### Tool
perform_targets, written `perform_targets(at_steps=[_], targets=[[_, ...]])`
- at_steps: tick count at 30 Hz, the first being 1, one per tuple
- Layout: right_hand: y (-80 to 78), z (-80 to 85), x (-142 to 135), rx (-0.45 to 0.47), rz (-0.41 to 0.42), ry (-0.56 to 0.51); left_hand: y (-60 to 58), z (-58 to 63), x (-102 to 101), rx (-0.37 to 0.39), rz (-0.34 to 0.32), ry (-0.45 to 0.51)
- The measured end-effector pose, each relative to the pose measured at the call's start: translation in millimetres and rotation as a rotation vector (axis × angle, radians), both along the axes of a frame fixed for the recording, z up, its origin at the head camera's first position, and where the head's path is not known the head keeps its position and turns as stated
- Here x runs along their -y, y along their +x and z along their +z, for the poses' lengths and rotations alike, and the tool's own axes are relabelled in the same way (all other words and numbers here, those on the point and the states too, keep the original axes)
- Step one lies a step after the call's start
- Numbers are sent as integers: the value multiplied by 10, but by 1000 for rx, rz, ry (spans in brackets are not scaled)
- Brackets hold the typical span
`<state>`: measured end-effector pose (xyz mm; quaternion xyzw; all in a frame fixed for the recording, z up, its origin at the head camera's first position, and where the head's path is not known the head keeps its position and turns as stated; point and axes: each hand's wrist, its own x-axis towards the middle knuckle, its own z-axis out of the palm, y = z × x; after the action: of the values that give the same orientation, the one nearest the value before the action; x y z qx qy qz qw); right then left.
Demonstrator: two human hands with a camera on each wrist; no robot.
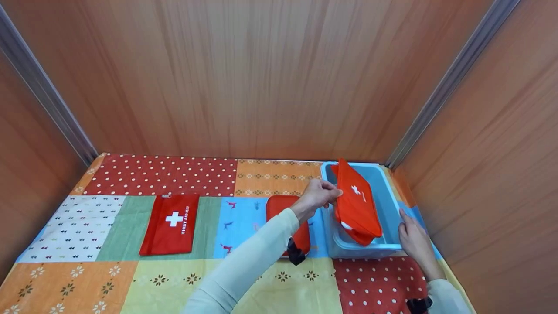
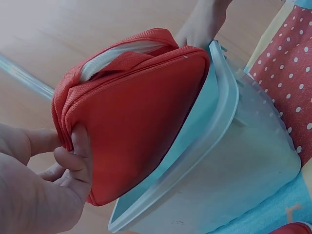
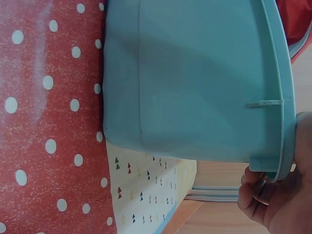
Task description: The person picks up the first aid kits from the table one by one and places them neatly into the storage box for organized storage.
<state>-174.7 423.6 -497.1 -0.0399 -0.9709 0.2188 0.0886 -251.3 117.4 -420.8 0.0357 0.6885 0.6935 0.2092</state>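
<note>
My left hand (image 1: 320,194) pinches the edge of a red zippered first aid pouch (image 1: 358,200), which is tilted over the light blue plastic bin (image 1: 390,187). In the left wrist view the pouch (image 2: 136,122) has its zip partly open at one end, with something white showing inside. My right hand (image 1: 412,237) grips the bin's rim at its near right corner; the right wrist view shows its fingers (image 3: 251,195) curled under that rim. Part of the bin's inside is hidden behind the pouch.
A flat red pouch (image 1: 174,224) marked FIRST AID KIT lies on the patchwork cloth (image 1: 174,283) at the left. Another red case (image 1: 279,205) lies left of the bin, partly behind my left forearm. Wooden panels (image 1: 279,78) stand at the back and both sides.
</note>
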Motion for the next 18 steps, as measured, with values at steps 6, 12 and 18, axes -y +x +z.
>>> perform_targets(at_steps=[6,12,18], targets=[[2,5,-3,9,-7,-1,11,-19,-92,-18,5,-7],[-7,21,-18,13,-2,-7,-12,-10,-169,-7,26,-6],[-1,5,-9,19,0,-19,-50,2,-258,10,49,-18]])
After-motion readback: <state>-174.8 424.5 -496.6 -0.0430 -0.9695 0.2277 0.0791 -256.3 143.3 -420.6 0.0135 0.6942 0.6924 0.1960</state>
